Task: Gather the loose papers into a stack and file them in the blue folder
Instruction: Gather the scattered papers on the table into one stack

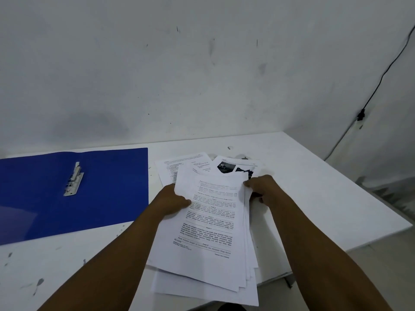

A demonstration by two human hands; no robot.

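An untidy stack of printed papers (211, 234) is held between both hands over the white table (303, 187). My left hand (171, 199) grips the stack's left edge, thumb on the top sheet. My right hand (261, 189) pinches its upper right corner. Two more loose sheets lie flat beyond the stack: a text page (173, 169) and a page with dark photos (233, 166). The blue folder (107, 189) lies open on the table at the left, its metal clip (74, 179) exposed.
A stained white wall rises right behind the table. A black cable (379, 84) with a clip runs down the wall at the right. The table's right edge drops off near the floor at the far right.
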